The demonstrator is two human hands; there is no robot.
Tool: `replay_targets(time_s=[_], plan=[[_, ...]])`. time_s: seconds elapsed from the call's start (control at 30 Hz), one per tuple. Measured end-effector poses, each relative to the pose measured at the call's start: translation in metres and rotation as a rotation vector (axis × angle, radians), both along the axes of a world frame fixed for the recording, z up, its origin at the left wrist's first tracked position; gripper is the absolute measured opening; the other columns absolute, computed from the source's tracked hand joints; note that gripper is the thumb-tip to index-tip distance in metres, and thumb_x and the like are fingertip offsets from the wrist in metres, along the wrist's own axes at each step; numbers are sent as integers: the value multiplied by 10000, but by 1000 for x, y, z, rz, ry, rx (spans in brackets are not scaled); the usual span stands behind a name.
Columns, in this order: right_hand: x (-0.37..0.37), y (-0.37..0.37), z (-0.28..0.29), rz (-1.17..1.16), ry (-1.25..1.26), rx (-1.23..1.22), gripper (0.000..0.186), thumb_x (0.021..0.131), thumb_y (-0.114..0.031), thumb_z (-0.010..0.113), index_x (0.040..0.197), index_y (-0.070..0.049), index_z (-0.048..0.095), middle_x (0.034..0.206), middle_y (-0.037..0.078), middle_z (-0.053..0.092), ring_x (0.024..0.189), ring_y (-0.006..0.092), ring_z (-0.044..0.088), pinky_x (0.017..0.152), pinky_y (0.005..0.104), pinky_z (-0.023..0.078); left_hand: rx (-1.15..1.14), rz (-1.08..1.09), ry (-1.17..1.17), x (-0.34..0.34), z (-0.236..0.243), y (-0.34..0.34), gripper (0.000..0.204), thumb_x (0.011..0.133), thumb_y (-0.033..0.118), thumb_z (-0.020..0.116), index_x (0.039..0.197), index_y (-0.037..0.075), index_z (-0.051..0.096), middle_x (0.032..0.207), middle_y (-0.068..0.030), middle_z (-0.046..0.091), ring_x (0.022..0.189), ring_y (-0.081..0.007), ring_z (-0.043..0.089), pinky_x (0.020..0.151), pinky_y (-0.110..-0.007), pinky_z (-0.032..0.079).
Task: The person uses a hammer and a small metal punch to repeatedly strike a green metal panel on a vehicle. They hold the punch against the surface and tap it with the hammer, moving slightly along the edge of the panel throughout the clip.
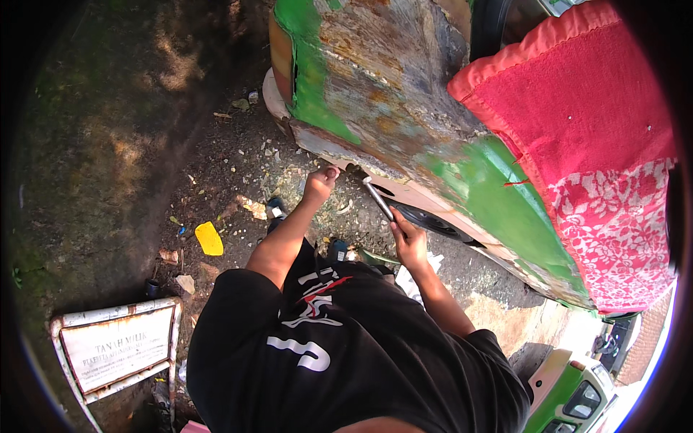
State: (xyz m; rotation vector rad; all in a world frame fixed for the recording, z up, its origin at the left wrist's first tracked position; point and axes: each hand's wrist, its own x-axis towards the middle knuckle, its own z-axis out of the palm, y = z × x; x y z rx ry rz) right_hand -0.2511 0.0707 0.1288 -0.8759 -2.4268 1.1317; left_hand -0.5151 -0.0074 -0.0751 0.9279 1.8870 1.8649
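Note:
My right hand [409,242] is wrapped round the silver handle of a hammer [379,198]. Its dark head lies close to the lower edge of a car body [404,86], whose green paint gives way to patches of bare, rusty metal. A little left of the hammer head, my left hand [320,186] is closed in a fist beside the same edge. What the left fingers hold, if anything, is too small to make out. Whether the hammer touches the panel I cannot tell.
A pink-red patterned cloth [577,115] drapes over the car at right, above a dark wheel [433,220]. On the littered ground lies a yellow piece [209,239]. A rusty-framed white signboard [115,346] stands lower left; another green vehicle [570,393] is lower right.

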Motion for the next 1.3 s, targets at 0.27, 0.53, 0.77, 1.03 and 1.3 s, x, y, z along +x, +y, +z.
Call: replay_targets(time_s=[0.27, 0.53, 0.77, 1.03, 1.3], plan=[[35, 34, 14, -184, 79, -206, 362, 948, -103, 590, 1305, -46, 588, 1197, 166, 669, 1084, 151, 632, 935, 281, 463, -133, -52, -130, -3, 60, -11, 109, 833, -31, 673, 908, 25, 617, 1017, -124, 700, 997, -203, 668, 851, -313, 511], [36, 33, 17, -183, 151, -255, 355, 945, -105, 594, 1295, -44, 597, 1181, 159, 678, 1054, 117, 625, 910, 262, 462, 54, -85, -156, -7, 76, -18, 129, 832, -73, 673, 863, 15, 584, 987, -85, 671, 940, -161, 638, 858, -275, 489], [36, 32, 32, -115, 77, -212, 354, 943, -105, 599, 1294, -54, 602, 1123, 145, 701, 974, 90, 630, 868, 250, 473, 42, -64, 68, -3, 86, -10, 80, 857, -26, 680, 902, 2, 620, 951, -67, 642, 888, -154, 612, 818, -273, 480], [32, 31, 34, -114, 14, -203, 353, 933, -118, 615, 1284, -77, 615, 979, 168, 715, 791, 69, 597, 767, 247, 480, 148, -56, -365, -5, 57, -6, 93, 944, 78, 620, 900, 9, 578, 927, -56, 631, 907, -177, 618, 838, -317, 474], [20, 28, 41, -85, 18, -145, 342, 933, -129, 620, 1271, -80, 623, 1040, 181, 706, 896, 84, 639, 807, 255, 485, 197, -147, -399, -16, 56, -10, 135, 943, 87, 576, 824, 36, 540, 788, -13, 539, 769, -110, 533, 714, -266, 414]])
